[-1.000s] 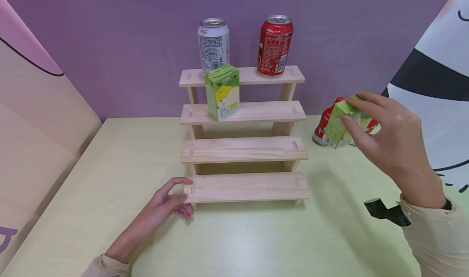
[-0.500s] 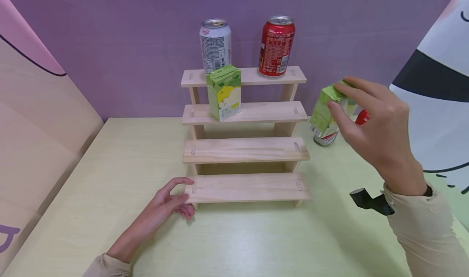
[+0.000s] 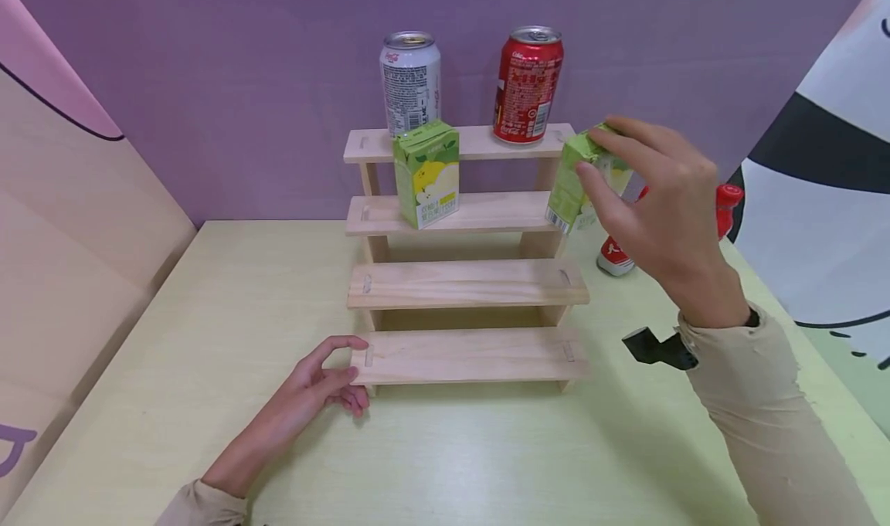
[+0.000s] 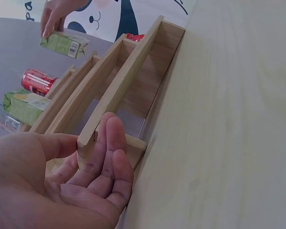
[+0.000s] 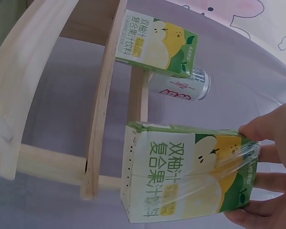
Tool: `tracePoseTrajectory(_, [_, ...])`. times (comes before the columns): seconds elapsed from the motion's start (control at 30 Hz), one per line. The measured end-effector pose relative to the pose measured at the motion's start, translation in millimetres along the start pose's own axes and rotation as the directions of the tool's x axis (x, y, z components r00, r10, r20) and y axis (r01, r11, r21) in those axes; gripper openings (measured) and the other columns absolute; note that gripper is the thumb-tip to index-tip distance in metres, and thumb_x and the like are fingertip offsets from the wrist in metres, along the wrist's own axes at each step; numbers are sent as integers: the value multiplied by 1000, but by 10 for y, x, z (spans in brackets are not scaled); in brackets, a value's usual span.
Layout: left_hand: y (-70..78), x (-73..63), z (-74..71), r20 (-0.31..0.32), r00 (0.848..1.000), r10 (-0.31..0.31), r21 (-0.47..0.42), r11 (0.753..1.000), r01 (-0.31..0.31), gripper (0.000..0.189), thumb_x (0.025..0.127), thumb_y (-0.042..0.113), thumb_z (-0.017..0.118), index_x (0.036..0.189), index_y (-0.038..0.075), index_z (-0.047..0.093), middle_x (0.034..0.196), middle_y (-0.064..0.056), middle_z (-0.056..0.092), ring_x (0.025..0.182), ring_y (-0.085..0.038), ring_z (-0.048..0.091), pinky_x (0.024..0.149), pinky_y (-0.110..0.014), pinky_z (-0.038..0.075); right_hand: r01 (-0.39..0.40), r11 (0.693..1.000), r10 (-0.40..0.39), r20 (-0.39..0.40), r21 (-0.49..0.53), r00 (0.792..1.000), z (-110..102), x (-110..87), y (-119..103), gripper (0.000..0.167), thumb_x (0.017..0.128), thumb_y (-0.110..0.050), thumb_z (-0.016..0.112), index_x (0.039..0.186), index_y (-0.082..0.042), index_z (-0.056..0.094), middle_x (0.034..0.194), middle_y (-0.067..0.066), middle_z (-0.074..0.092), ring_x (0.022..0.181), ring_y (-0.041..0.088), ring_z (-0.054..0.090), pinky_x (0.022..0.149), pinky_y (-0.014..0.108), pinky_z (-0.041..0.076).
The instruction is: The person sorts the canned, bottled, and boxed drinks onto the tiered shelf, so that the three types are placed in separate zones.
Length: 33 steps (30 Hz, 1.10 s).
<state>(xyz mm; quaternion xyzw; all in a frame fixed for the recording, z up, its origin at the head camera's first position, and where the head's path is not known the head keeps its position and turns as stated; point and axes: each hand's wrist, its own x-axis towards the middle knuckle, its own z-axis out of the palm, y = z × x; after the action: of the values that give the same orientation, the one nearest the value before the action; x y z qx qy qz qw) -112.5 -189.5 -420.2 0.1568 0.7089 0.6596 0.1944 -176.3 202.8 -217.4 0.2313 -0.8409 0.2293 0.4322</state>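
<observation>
Pomelo juice carton held tilted at the right end of the second tier; stand braced by the other hand.
The right hand point(image 3: 660, 201) pinches the carton point(image 3: 568, 186) near its top, thumb opposite fingers; whether its base touches the four-tier wooden stand point(image 3: 466, 283) cannot be told. The left hand point(image 3: 323, 379) grips the left end of the lowest shelf point(image 3: 473, 356) between thumb and fingers. A matching carton point(image 3: 426, 174) stands toward the left of the second tier; a white Coca-Cola can point(image 3: 410, 86) and a red Coca-Cola can point(image 3: 530, 86) stand on the top tier. Judged step: placing the held carton beside its match. The next move likely calls for bringing it inward over bare board, levelling it and seating the base before release.
</observation>
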Motion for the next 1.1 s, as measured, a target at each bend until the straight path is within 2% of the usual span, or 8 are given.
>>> tracePoseTrajectory(0.3, [-10, -12, -13, -4, 1000, 8, -1, 1000, -8, 39, 106, 24, 50, 141, 13, 39, 87, -24, 70, 80, -35, 67, 81, -40, 58, 21, 1000, -22, -22, -7, 1000, 280, 170, -42, 31, 92, -23, 73, 115, -2, 74, 121, 15, 69, 115, 31, 63, 97, 48, 51])
tracePoseTrajectory(0.47, [-8, -10, -10, -6, 1000, 3, 0, 1000, -3, 39, 106, 25, 50, 142, 14, 40, 87, -24, 70, 81, -36, 67, 82, -41, 57, -12, 1000, 12, 6, 27, 1000, 411, 200, -44, 32, 92, -25, 73, 116, -3, 74, 122, 14, 69, 116, 30, 63, 96, 50, 51])
tracePoseTrajectory(0.7, [6, 7, 4, 0, 1000, -1, -12, 1000, 1, 38, 106, 23, 50, 141, 14, 40, 87, -25, 69, 80, -36, 67, 81, -42, 57, -76, 997, 76, 36, 13, 997, 524, 129, 13, 37, 93, -28, 72, 121, -3, 71, 126, 16, 67, 120, 31, 60, 101, 49, 49])
tracePoseTrajectory(0.87, [12, 5, 7, -5, 1000, -1, -4, 1000, 1, 38, 106, 22, 50, 141, 14, 41, 87, -24, 70, 81, -37, 68, 81, -42, 58, -67, 998, 67, 40, -11, 997, 553, 73, 40, 42, 95, -31, 69, 126, -4, 67, 131, 16, 63, 124, 33, 56, 104, 50, 46])
tracePoseTrajectory(1.1, [3, 5, 8, -2, 1000, -4, 2, 1000, 4, 39, 106, 23, 50, 142, 14, 40, 86, -24, 70, 81, -36, 68, 81, -41, 58, -66, 998, 63, 89, 25, 994, 555, -1, 78, 47, 94, -25, 70, 136, -7, 59, 142, 14, 54, 128, 34, 52, 106, 53, 44])
